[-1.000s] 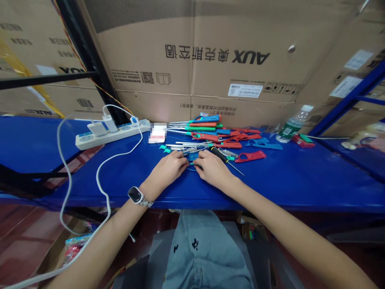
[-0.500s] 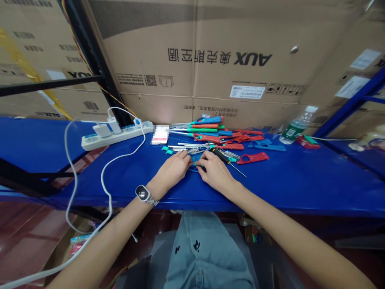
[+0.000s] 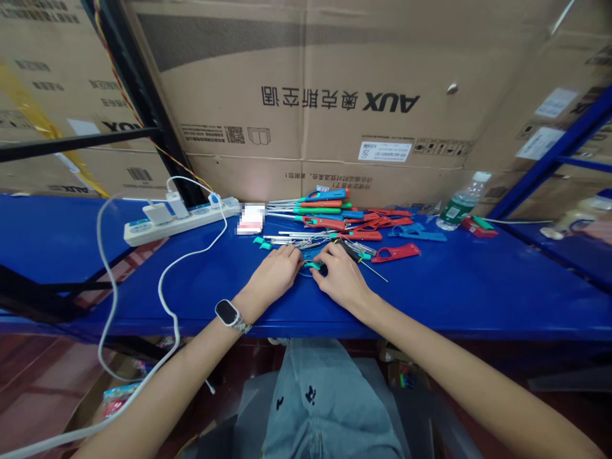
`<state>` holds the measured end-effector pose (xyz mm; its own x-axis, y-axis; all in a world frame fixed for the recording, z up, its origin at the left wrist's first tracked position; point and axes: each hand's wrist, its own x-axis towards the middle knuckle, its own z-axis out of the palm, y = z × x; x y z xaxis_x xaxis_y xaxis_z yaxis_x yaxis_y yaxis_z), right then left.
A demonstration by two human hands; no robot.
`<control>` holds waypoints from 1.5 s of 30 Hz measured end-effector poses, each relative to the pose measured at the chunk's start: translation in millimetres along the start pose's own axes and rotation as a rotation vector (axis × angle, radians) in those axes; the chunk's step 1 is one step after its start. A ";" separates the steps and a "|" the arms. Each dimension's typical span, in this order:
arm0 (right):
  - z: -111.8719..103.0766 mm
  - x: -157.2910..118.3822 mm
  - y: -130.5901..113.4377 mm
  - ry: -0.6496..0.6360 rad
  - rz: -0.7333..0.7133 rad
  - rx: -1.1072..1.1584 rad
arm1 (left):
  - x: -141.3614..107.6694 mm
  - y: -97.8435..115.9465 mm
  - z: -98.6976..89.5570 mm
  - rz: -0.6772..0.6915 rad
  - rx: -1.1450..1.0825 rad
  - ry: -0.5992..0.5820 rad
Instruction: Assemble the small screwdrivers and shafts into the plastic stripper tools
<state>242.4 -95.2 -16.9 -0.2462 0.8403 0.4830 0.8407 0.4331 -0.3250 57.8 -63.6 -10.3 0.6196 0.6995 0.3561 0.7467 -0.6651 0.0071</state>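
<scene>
My left hand is closed at the middle of the blue table, beside a blue part; what its fingertips hold is too small to tell. My right hand faces it, its fingers pinched on a small green part. A black-handled screwdriver lies just past my right hand, its shaft pointing toward the front right. Behind both hands lie metal rods and a pile of lighters with red, green and blue handles. A red casing rests to the right.
A white power strip with plugs and a looping white cable is on the left. A white card-like object lies behind my left hand. A water bottle stands at the back right, before large cardboard boxes.
The green part between my hands now shows more fully, with my right fingers slightly farther apart around it. The whole view has shifted a little. Both hands stay at the same place on the table.
</scene>
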 end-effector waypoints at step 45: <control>-4.6 -6.5 -1.4 -0.101 -0.053 -0.071 | 10.2 1.7 -7.3 0.088 -0.081 -0.001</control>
<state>245.0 -102.8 -15.8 -0.3355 0.8469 0.4126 0.8563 0.4567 -0.2411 63.6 -59.5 0.1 0.6825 0.6375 0.3574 0.6672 -0.7431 0.0516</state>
